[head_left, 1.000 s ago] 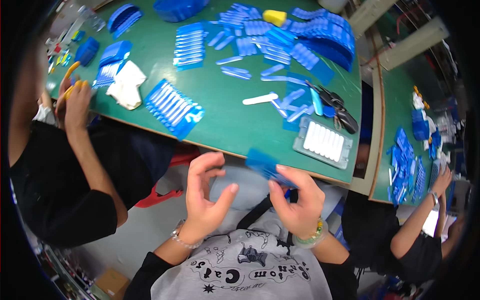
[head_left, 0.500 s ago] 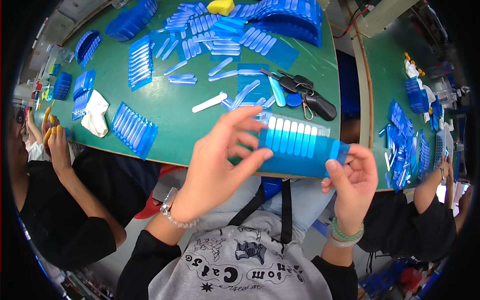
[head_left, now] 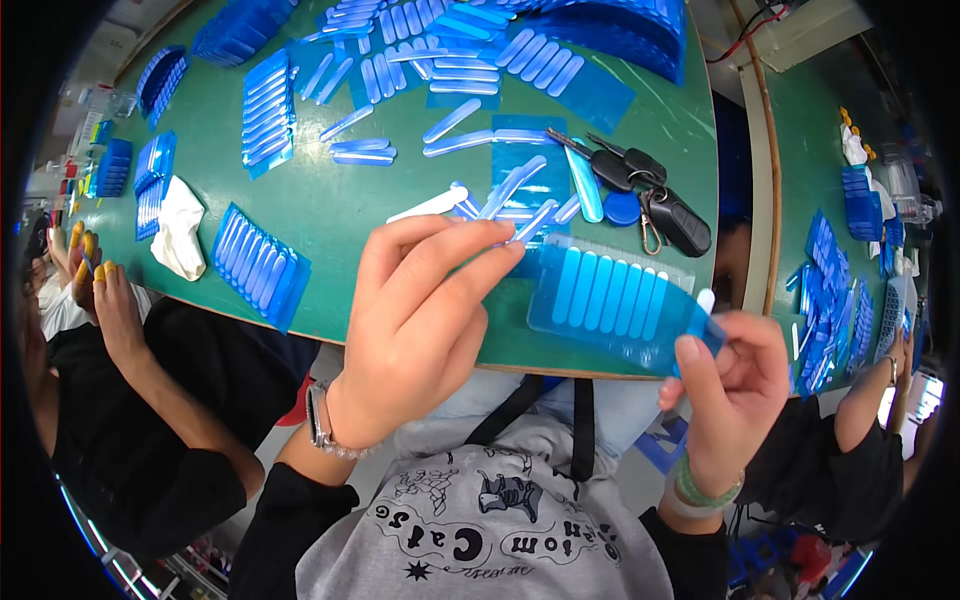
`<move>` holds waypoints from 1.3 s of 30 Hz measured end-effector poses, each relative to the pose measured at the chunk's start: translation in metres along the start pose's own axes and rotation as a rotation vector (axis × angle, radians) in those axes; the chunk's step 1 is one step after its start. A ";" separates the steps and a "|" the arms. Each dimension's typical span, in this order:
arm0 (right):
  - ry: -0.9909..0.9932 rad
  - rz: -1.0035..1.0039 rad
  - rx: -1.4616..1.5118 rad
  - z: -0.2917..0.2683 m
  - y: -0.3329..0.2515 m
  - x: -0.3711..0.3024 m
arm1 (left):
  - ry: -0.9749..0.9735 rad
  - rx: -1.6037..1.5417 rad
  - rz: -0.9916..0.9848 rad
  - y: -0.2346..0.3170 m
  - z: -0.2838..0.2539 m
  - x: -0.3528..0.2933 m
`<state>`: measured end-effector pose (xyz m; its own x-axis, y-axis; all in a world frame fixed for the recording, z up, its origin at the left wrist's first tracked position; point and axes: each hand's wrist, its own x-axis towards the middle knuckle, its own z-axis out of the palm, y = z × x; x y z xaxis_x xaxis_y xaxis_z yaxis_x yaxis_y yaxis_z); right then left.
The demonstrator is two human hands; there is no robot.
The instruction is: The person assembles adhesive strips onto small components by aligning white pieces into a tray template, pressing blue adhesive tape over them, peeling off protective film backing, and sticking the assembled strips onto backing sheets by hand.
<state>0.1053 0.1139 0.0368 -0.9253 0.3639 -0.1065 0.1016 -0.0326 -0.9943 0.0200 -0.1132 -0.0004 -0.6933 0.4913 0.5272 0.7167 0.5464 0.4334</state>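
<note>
My right hand (head_left: 735, 390) pinches the right end of a translucent blue film sheet (head_left: 560, 325) between thumb and fingers. A row of narrow, round-ended strips (head_left: 607, 295) lies side by side on that sheet, and one more white-tipped strip (head_left: 704, 303) stands by my right thumb. My left hand (head_left: 420, 310) is over the table's near part, its fingertips closed at the end of a loose blue strip (head_left: 536, 220); the thumb is hidden. Other loose blue strips (head_left: 515, 185) and a white strip (head_left: 430, 204) lie just beyond these fingers.
Keys with black fobs (head_left: 675, 220) and a blue round cap (head_left: 622, 208) lie right of the loose strips. More strip-covered sheets (head_left: 262, 265) and a white cloth (head_left: 180, 230) are at left. Curved blue stacks (head_left: 620, 30) stand behind. People work on both sides.
My left hand has left the sheet's left edge and moved to the loose strips, its fingers closing. The sheet stays in my right hand, shifted slightly right and down in view.
</note>
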 end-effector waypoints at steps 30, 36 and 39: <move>0.071 -0.210 -0.432 -0.034 0.034 0.018 | -0.183 0.173 0.071 0.008 0.015 0.019; -0.110 -0.278 -0.626 -0.035 0.027 0.043 | -0.190 0.161 0.066 0.009 0.014 0.020; -0.185 -0.258 -0.688 -0.038 0.021 0.047 | -0.185 0.161 0.075 0.010 0.015 0.020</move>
<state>0.0773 0.1659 0.0116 -0.9907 0.1168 0.0693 0.0223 0.6429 -0.7656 0.0120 -0.0876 0.0033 -0.6512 0.6419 0.4048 0.7557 0.5972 0.2688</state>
